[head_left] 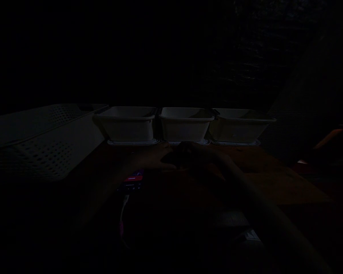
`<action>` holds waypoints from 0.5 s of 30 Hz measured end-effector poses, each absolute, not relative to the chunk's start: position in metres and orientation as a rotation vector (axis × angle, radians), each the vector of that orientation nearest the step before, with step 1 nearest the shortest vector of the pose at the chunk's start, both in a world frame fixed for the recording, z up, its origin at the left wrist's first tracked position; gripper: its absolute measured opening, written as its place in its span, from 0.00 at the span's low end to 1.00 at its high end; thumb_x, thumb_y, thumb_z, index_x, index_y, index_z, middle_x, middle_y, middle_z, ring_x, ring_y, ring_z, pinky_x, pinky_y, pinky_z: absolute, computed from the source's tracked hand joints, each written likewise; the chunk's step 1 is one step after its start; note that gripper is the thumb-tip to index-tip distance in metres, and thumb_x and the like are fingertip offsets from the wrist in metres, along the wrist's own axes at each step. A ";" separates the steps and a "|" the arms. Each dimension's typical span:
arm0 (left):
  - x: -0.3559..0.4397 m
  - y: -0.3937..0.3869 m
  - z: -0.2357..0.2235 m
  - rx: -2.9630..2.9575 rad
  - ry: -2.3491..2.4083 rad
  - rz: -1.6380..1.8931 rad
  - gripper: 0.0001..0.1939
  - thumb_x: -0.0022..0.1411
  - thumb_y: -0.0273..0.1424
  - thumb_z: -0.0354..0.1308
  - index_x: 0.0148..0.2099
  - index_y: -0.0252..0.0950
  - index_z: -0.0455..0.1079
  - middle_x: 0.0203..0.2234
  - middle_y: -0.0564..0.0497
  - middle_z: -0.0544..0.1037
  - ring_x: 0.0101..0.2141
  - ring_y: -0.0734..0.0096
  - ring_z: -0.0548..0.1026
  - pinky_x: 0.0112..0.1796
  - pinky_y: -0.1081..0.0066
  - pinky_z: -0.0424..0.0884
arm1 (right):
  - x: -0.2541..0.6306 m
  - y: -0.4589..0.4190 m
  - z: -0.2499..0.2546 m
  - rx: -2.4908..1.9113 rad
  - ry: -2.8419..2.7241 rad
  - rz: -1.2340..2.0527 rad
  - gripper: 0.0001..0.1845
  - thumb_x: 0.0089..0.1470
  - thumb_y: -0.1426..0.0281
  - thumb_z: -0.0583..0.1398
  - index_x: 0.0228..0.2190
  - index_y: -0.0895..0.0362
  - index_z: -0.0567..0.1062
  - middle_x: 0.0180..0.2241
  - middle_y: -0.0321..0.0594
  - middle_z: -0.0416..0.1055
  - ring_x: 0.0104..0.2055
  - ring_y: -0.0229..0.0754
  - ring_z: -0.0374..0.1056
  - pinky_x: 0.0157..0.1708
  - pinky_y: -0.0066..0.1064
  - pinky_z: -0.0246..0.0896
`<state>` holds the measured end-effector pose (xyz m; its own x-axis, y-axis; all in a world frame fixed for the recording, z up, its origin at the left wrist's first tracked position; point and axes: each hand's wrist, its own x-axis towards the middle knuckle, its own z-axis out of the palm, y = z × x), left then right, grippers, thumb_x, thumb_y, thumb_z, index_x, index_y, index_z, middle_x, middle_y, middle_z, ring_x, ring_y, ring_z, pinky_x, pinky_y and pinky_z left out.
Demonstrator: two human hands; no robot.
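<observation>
The scene is very dark. My left hand (157, 158) reaches in over the table, its thumb and fingers bent around a dark patch in front of the middle tub (185, 127). From the other side my right hand (196, 152) meets it there, fingers curled. Whatever lies between the two hands is too dark to make out. Below my left wrist lies a phone (133, 180) with a lit screen, and a white charging cable (122, 209) runs from it towards me.
Pale tubs stand left (128, 127) and right (240, 127) of the middle one, lids under them. A white perforated basket (82, 144) stands far left. The wooden table (286, 182) ends at the right. Near my right forearm is a pale, unclear item (251, 235).
</observation>
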<state>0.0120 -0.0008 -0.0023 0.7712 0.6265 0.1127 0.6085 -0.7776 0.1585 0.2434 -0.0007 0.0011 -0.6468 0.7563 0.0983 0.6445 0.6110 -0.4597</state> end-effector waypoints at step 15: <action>0.014 -0.001 -0.002 2.794 1.007 0.263 0.31 0.55 0.48 0.55 0.58 0.42 0.57 0.53 0.46 0.63 0.49 0.62 0.66 0.46 0.67 0.63 | 0.239 -0.014 0.011 -1.053 -2.615 0.621 0.17 0.56 0.64 0.55 0.45 0.60 0.68 0.44 0.43 0.67 0.43 0.40 0.66 0.41 0.38 0.65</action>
<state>0.0139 -0.0014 -0.0020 0.7578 0.6431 0.1105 0.6150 -0.7605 0.2083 0.2387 -0.0144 0.0114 -0.7057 0.7046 0.0744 0.5960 0.6471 -0.4755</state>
